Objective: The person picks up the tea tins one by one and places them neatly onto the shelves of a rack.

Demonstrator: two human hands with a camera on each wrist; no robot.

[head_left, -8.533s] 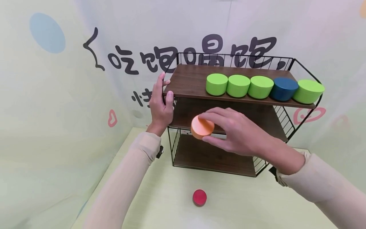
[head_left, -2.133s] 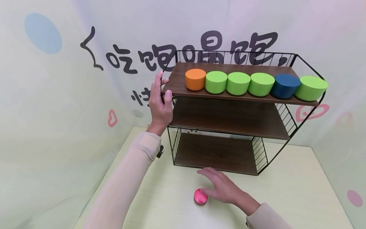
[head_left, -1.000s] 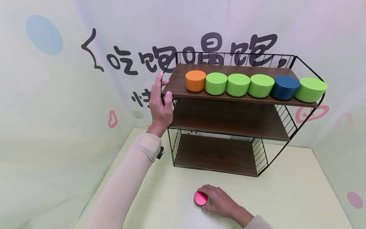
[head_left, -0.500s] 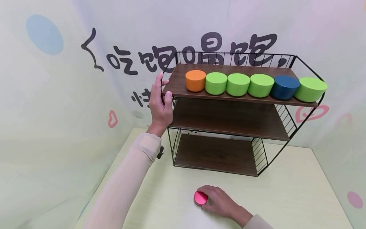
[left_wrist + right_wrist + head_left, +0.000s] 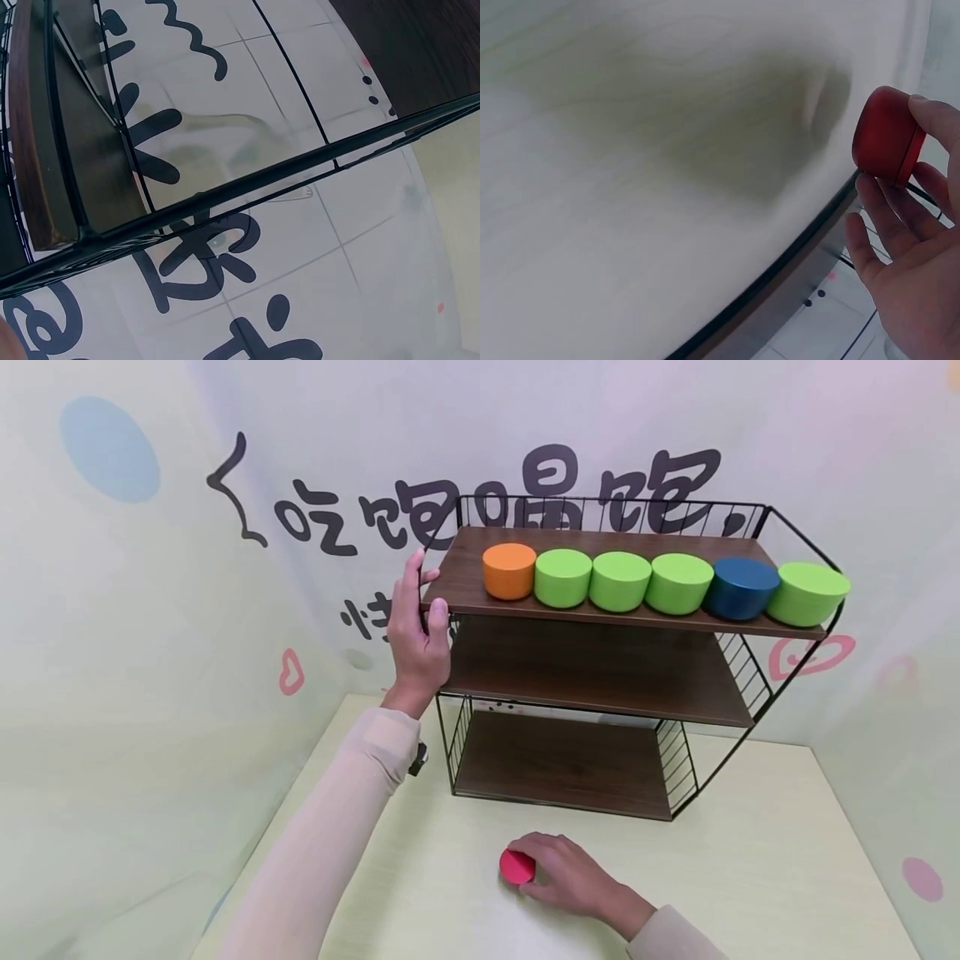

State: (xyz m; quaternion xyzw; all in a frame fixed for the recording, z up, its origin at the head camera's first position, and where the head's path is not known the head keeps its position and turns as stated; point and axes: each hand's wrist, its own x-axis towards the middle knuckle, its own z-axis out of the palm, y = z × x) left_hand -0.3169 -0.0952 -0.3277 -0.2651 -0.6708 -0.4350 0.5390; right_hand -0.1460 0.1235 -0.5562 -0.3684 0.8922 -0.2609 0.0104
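Note:
My right hand (image 5: pixel 573 877) pinches a small round red tin (image 5: pixel 516 867) between thumb and fingers, in front of the rack. In the right wrist view the red tin (image 5: pixel 889 135) hangs clear of the tabletop, with a lid seam near the thumb. My left hand (image 5: pixel 420 647) grips the left front corner of the black wire rack (image 5: pixel 600 622) at top-shelf height, its thumb on the near side. Along the front of the top shelf stand an orange tin (image 5: pixel 509 572), several green tins (image 5: pixel 562 578) and a dark blue tin (image 5: pixel 741 588).
The rack's middle shelf (image 5: pixel 592 668) and bottom shelf (image 5: pixel 562 764) are dark wood. Wire guards edge the sides and back. The rack stands on a pale table (image 5: pixel 780 843), with a printed cloth wall (image 5: pixel 225 610) behind and beside it.
Since the oldest frame, the orange tin has gone from my right hand onto the top shelf. My right hand then took the red tin and has just raised it slightly. My left hand stayed put.

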